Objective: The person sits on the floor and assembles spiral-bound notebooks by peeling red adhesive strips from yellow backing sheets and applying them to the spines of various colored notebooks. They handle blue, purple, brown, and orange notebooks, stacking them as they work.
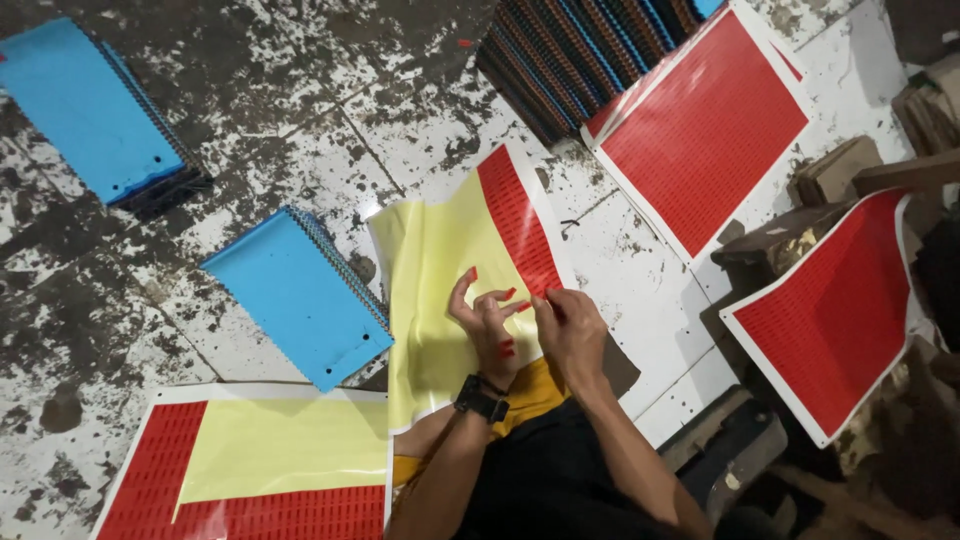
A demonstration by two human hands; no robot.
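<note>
Here the left hand [487, 320], fingers spread with red stickers stuck on their tips, and the right hand [568, 325], pinching another, peel the sticker sheet [450, 260] on the lap, likely needing careful lifting next.

Workshop: notebook stacks [590, 50], paint-worn floor [300, 120]

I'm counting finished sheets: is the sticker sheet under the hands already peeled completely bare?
No: the sticker sheet is mostly bare yellow, but a strip of red stickers remains along its right side.
</note>
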